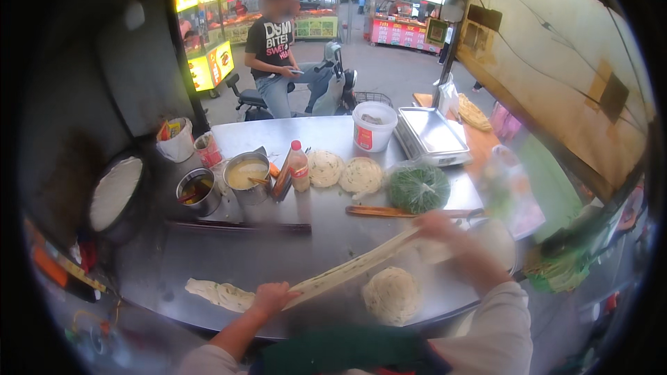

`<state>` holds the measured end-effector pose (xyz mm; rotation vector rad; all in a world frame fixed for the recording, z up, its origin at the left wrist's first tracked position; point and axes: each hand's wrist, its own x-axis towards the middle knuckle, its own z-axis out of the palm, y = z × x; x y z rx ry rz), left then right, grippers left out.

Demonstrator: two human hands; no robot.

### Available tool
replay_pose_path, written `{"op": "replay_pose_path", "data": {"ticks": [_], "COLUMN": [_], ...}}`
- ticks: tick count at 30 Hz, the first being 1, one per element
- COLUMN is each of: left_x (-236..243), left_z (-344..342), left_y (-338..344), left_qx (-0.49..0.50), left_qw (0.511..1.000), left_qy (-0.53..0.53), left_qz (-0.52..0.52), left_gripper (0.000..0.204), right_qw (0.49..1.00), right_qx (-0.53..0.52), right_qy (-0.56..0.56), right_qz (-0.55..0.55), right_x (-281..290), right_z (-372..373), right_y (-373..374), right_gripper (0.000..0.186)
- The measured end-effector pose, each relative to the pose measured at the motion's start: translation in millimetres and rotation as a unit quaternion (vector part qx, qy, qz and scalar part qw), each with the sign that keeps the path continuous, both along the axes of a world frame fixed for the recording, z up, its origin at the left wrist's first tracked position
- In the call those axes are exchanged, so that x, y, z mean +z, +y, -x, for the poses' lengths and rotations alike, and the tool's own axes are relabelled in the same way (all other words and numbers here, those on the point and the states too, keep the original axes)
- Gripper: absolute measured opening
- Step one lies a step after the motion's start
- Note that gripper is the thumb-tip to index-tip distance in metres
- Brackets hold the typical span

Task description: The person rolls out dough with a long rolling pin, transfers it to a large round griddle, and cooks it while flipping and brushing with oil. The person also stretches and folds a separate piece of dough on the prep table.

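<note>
Between my two hands a long strip of dough (351, 269) flecked with green is stretched slantwise above the steel table. My left hand (272, 297) grips it near the lower end, and a loose tail of dough lies on the table to the left of that hand. My right hand (439, 226), a little blurred, is closed on the raised far end. Just below the strip, a coiled round of dough (392, 296) rests on the table near me. Two more coiled dough rounds, one on the left (324, 169) and one on the right (360, 176), lie farther back.
A wooden stick (379, 212) lies before a bag of chopped greens (419, 188). Behind stand a white tub (374, 127) and a scale (433, 132). Pots (246, 179), a bottle (299, 167) and a dark bar (240, 227) are at left. Beyond the table, a person (271, 48) sits on a scooter.
</note>
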<state>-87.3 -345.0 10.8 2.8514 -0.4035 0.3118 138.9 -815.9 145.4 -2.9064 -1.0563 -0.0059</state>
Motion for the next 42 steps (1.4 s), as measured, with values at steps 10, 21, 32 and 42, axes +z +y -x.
{"op": "replay_pose_path", "data": {"ticks": [10,21,32,42], "left_x": [-7.5,-1.6,-1.8,-13.4], "left_z": [-23.4,25.3,41.0,21.0], "left_y": [1.2,99.1,124.4,126.7], "left_qx": [-0.054,-0.001,-0.112,0.032], "left_qw": [0.994,0.993,0.992,0.993], "left_qy": [-0.094,0.106,0.001,0.036], "left_qz": [0.026,0.043,0.060,0.105], "left_gripper": [0.032,0.046,0.049,0.040], "right_qw": [0.932,0.941,0.981,0.972], "right_qx": [-0.146,0.151,0.010,-0.110], "right_qy": [-0.013,0.302,0.193,0.080], "right_qz": [0.332,-0.015,0.019,0.193], "right_x": [-55.9,-116.4,-107.2,14.8], "right_z": [-81.7,98.1,155.2,36.1], "right_y": [-83.2,284.6,276.2,179.5], "right_gripper": [0.037,0.049,0.067,0.079]}}
